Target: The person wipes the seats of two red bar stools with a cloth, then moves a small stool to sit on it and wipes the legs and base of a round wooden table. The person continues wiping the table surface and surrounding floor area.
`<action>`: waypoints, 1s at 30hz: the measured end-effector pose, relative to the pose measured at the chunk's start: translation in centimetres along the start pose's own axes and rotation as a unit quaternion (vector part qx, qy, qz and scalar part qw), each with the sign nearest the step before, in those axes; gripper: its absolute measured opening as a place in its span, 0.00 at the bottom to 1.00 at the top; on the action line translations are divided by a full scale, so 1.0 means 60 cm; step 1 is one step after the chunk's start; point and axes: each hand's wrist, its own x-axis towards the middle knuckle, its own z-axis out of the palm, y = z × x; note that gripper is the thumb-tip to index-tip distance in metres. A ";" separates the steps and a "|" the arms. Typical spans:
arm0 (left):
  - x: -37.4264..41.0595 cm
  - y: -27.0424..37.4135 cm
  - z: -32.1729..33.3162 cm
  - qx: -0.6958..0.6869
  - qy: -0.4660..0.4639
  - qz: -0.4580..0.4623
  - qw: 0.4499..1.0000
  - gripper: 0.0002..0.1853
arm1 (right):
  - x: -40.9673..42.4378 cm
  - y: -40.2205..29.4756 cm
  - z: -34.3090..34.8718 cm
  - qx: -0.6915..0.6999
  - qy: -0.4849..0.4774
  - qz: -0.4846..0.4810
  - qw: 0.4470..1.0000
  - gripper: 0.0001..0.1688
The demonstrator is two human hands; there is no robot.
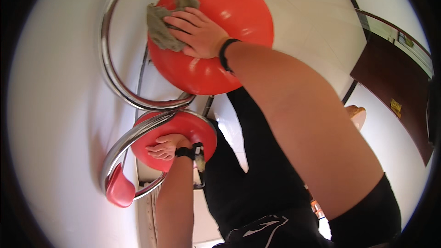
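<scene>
My right hand [203, 34] lies over a grey-green cloth [160, 27] and presses it onto the left part of a round, glossy red stool seat [237, 10]. Part of the cloth sticks up past my fingertips. Closer to my body is a second round red seat [196, 127], with a curved chrome tube in front of it. My left hand [167, 146] is over this second seat, fingers loosely bent and holding nothing; whether it touches the surface is unclear. Dark bands circle both wrists.
Curved chrome tubing [105, 51] rises beside the white wall [58, 110] on the left. A red pad [120, 189] sits on the lower chrome loop. To the right is a dark brown tabletop [382, 72] with a small yellow packet [396, 107] on it. Pale floor tiles [303, 13] lie beyond the seat.
</scene>
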 end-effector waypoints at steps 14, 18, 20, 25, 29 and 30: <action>0.063 -0.080 0.142 -0.077 -0.035 0.005 0.996 0.32 | 0.004 0.001 0.023 0.014 0.238 -0.044 0.970 0.31; 0.089 -0.080 0.145 -0.092 -0.095 -0.016 0.991 0.32 | -0.007 -0.006 0.044 -0.024 0.260 -0.027 0.965 0.27; 0.086 -0.079 0.154 -0.098 -0.106 -0.020 0.989 0.32 | -0.018 -0.004 0.050 -0.034 0.265 -0.024 0.963 0.25; 0.091 -0.066 0.165 -0.114 -0.077 -0.017 0.990 0.32 | -0.018 -0.009 0.053 -0.046 0.224 0.014 0.973 0.23; 0.089 -0.063 0.178 -0.100 -0.051 0.007 0.994 0.32 | -0.018 -0.076 0.039 0.096 0.262 0.270 0.922 0.17; 0.119 -0.065 0.175 -0.097 -0.023 0.007 0.995 0.32 | -0.008 -0.128 0.023 0.142 0.259 0.312 0.903 0.17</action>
